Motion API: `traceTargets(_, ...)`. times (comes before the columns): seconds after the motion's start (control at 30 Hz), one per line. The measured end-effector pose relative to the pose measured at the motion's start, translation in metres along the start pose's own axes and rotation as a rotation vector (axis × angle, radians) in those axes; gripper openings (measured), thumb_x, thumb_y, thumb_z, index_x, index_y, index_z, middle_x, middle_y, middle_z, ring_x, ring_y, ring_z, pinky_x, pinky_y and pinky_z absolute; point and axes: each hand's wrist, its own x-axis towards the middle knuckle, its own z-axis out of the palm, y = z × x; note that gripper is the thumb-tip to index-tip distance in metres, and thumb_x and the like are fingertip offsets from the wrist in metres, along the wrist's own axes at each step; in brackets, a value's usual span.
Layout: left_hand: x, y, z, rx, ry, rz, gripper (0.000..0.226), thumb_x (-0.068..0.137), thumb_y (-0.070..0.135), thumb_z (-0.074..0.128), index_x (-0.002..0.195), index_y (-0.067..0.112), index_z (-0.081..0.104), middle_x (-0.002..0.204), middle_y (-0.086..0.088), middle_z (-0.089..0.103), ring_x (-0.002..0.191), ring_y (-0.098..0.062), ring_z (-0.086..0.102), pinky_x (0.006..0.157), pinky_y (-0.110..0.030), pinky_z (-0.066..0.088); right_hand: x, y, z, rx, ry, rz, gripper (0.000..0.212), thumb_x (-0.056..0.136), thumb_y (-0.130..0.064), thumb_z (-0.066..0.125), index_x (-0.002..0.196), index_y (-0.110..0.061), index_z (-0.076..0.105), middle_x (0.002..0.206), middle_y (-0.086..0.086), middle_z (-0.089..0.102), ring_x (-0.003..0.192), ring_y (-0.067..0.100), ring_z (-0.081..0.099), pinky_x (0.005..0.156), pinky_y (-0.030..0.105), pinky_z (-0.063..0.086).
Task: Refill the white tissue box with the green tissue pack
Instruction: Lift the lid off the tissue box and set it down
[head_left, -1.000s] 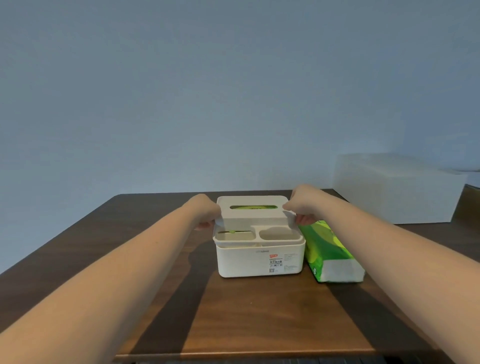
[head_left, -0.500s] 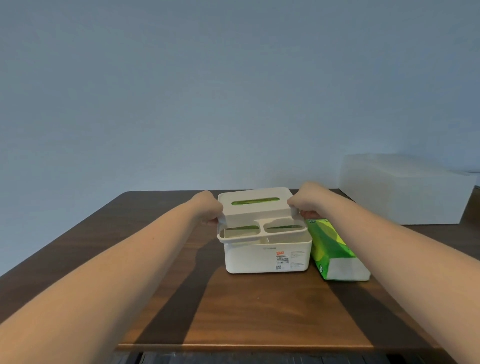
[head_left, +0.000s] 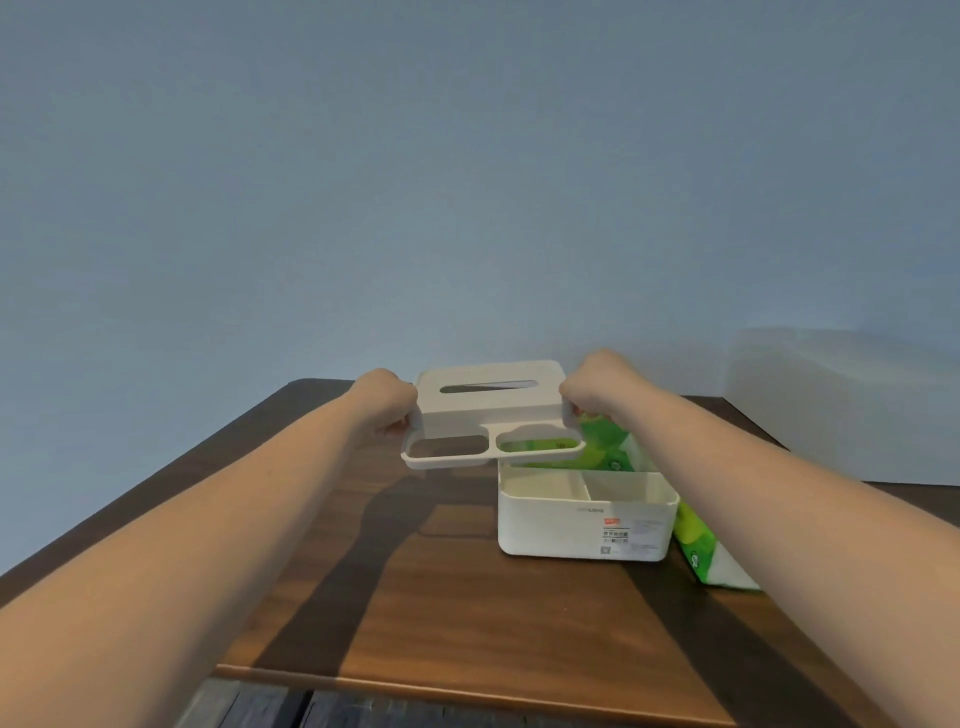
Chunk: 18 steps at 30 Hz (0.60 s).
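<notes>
Both hands (head_left: 387, 402) outstretched, gripping lid (head_left: 491, 413) ends, above tissue box (head_left: 587, 519)

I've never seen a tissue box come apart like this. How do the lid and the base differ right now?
The lid is held in the air by the left hand and right hand; the base rests on the table. The lid is flat, with a slot and two openings; the base is a deeper tub with front compartments. The lid is plain; the base carries a sticker. Both are white plastic.
</notes>
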Motion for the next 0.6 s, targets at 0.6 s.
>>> traceTargets(0.6, 0.036, -0.108, -0.036, 0.158, 0.098, -0.238, 0.025, 0.075, -0.008, 0.046, 0.054, 0.005, 0.045, 0.051, -0.014, 0.047, 0.054, -0.030, 0.049, 0.054, -0.026, 0.039, 0.029, -0.101, 0.109, -0.536, -0.266, -0.196, 0.028, 0.086, -0.005, 0.056, 0.058, -0.007, 0.054, 0.064, 0.008, 0.052, 0.073, 0.028, 0.055, 0.062, 0.028, 0.044)
